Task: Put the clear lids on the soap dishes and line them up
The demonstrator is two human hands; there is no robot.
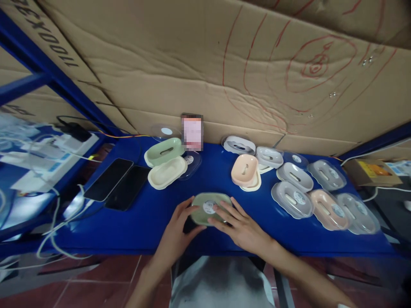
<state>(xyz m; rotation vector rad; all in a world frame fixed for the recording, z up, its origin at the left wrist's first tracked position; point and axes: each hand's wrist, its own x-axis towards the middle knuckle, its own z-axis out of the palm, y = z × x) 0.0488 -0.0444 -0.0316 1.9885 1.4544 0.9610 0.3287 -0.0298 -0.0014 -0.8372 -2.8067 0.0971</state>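
Note:
At the near middle of the blue table lies a green soap dish (203,218) under a clear lid with a round white label (210,207). My left hand (180,226) grips its left end, thumb at the near edge and fingers on the far side. Across the lid's right part, the fingers of my right hand (245,226) are spread and curve over the edge. Farther back on the left, a green soap dish (162,150) without a lid stands beside a cream inner tray (167,172). A loose clear lid (193,167) lies partly behind that tray.
Several lidded grey soap dishes (292,199) and a peach one (329,209) stand at right. An uncovered peach dish (244,169) sits on a cream tray. Two dark phones (126,188) lie left near white cables (56,231). Cardboard (160,64) walls the back.

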